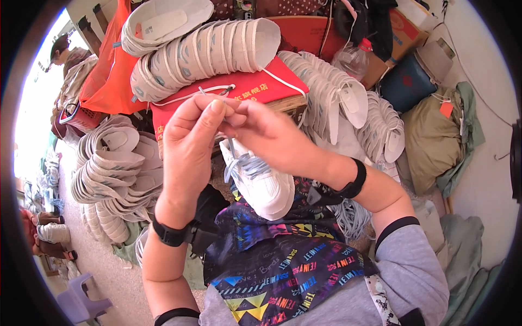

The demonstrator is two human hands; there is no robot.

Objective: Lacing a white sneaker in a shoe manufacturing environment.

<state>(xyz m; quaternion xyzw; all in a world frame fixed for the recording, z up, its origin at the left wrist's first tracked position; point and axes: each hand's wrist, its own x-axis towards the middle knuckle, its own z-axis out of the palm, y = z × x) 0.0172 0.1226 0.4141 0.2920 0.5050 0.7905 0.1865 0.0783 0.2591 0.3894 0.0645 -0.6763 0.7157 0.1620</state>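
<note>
A white sneaker (270, 194) rests toe toward me, in front of my patterned dark apron. Pale blue-grey shoelace (246, 164) is threaded across its front, and one strand rises from it to my fingers. Above the shoe's opening my two hands meet. My left hand (191, 127) is closed in a pinch on the lace, whose thin tip pokes up past the fingers. My right hand (267, 126) is closed too, fingertips pressed against the left ones at the same strand. The fingers hide the exact point where each grips the lace.
A red bag (277, 80) covers a wooden-edged stand behind my hands, with a row of nested shoe uppers (209, 52) on top. More stacked uppers lie left (111, 168) and right (326, 89). Loose laces (352, 217) hang at my right. A purple stool (81, 299) stands lower left.
</note>
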